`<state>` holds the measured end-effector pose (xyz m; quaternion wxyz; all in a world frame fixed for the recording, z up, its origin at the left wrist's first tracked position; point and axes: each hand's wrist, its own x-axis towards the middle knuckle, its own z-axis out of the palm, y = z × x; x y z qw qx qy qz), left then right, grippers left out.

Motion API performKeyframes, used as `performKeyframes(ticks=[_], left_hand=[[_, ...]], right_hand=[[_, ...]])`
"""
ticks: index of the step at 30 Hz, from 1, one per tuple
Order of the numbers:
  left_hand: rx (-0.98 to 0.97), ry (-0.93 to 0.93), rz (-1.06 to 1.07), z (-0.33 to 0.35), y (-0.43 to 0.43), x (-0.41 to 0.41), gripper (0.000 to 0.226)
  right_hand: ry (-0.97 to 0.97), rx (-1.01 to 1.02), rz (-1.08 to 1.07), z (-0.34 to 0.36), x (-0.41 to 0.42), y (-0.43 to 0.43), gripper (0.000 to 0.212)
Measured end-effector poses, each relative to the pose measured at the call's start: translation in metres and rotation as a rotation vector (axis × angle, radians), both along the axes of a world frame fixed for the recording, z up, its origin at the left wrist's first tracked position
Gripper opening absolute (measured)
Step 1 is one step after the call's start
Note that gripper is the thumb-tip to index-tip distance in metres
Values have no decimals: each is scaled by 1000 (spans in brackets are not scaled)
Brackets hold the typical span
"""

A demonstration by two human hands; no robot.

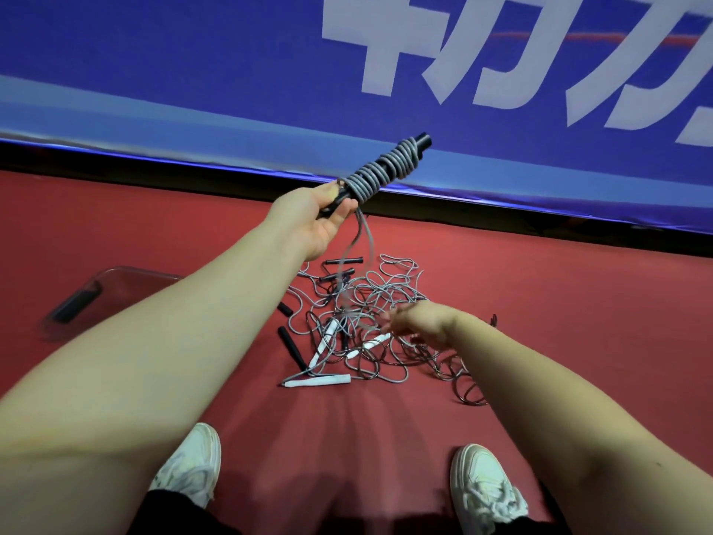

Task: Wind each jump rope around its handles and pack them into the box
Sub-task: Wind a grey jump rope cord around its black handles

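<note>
Mid-wind here: our left grip (324,222) clamps rope (380,169), mostly coiled, raised above pile (370,326). Our right grip (416,326) is blurry, can't tell. Next we probably wrap loose tail, then box (135,269).

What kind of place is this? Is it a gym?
Probably a gym or sports hall. The floor is red like a court, a long blue banner with big white letters runs along its edge, and a pile of jump ropes lies on it.
</note>
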<state>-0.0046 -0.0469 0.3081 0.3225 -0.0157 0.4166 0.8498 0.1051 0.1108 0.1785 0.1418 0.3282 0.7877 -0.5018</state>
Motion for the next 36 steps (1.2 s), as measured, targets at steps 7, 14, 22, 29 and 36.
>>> performKeyframes(ticks=[7, 14, 22, 29, 36], left_hand=[[-26, 53, -1, 1, -1, 4, 24], [8, 41, -9, 1, -2, 3, 19], [-9, 29, 66, -5, -4, -8, 14], [-302, 572, 64, -20, -4, -15, 27], [-647, 1338, -31, -13, -10, -4, 24]], right_hand=[[642, 48, -403, 49, -32, -24, 35], [828, 233, -83, 60, -41, -54, 31], [604, -81, -72, 73, -51, -66, 39], [330, 741, 242, 114, -45, -71, 35], [294, -313, 27, 132, -23, -51, 33]])
